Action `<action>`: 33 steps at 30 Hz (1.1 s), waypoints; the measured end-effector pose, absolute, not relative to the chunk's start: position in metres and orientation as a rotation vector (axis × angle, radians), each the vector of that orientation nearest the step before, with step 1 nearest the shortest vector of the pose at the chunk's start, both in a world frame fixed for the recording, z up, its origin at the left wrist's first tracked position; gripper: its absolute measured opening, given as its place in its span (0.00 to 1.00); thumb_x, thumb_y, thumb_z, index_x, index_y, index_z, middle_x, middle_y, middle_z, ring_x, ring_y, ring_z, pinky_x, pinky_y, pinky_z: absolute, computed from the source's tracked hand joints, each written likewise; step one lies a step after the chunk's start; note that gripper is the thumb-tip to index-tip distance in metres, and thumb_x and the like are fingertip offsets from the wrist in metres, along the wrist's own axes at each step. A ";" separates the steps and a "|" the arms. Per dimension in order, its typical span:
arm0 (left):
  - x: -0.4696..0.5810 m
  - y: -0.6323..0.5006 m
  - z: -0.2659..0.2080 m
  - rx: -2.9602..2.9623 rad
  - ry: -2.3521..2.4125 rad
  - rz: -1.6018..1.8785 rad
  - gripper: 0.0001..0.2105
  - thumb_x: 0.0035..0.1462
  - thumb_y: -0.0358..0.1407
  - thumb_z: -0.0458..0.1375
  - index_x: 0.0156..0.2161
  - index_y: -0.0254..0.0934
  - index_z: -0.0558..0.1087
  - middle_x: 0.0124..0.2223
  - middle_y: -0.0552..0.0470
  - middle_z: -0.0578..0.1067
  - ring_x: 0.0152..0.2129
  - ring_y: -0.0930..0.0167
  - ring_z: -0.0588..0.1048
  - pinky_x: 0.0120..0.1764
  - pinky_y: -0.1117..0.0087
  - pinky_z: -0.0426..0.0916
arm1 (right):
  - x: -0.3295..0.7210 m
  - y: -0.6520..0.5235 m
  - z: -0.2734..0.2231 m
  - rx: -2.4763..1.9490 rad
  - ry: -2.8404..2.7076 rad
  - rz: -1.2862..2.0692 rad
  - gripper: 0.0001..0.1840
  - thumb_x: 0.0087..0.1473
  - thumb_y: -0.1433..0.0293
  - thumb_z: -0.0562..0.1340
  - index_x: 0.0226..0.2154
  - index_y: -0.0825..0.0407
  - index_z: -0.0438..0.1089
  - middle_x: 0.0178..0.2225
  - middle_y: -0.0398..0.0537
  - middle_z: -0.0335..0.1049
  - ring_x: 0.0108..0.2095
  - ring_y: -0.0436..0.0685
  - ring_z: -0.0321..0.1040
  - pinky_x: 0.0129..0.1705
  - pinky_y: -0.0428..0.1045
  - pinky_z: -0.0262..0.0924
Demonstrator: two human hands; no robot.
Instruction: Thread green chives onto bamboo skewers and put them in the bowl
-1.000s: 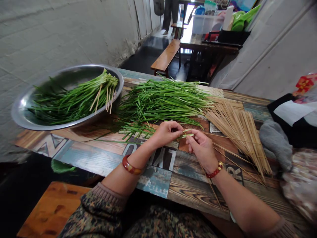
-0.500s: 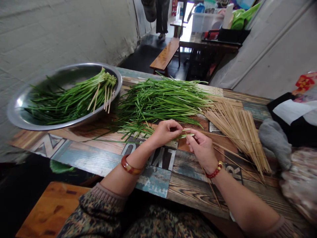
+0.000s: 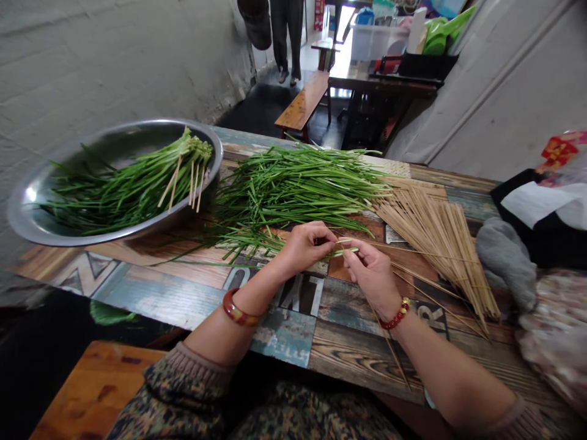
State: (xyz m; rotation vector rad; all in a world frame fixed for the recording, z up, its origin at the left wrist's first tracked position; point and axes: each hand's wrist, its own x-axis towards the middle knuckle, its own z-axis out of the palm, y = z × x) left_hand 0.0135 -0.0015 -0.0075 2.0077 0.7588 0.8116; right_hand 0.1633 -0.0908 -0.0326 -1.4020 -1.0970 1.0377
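While hands (image 3: 306,247) (image 3: 373,276) pinch stalks (image 3: 351,250), basin rim (image 3: 87,239) apart

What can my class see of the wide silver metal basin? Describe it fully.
The wide silver metal basin looks round, with smooth, shiny walls, a broad rim and a bright glint inside its left wall. It stands open side up on the left part of the patchwork wood-look table. Long green leafy stalks lie inside; thin pale wooden sticks protrude near its right rim. Its base is hidden.

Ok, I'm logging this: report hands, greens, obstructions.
Left hand and right hand pinching pale stalk ends. Loose greens piled beyond. Nothing visibly blocking either.
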 end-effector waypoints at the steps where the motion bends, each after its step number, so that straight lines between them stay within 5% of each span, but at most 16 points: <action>1: 0.014 -0.001 -0.007 2.013 0.757 0.811 0.06 0.55 0.32 0.60 0.30 0.33 0.77 0.29 0.50 0.75 0.27 0.74 0.72 0.31 0.75 0.64 | 0.163 -0.091 -0.033 -1.404 -1.096 1.035 0.16 0.56 0.63 0.60 0.45 0.53 0.72 0.18 0.36 0.58 0.15 0.45 0.51 0.17 0.43 0.46; 33: 0.013 -0.002 -0.004 1.953 0.762 0.694 0.07 0.54 0.31 0.58 0.29 0.31 0.77 0.28 0.51 0.77 0.25 0.75 0.72 0.30 0.77 0.64 | 0.163 -0.091 -0.032 -1.382 -1.124 1.061 0.14 0.56 0.63 0.59 0.42 0.53 0.70 0.19 0.36 0.59 0.16 0.45 0.53 0.17 0.42 0.49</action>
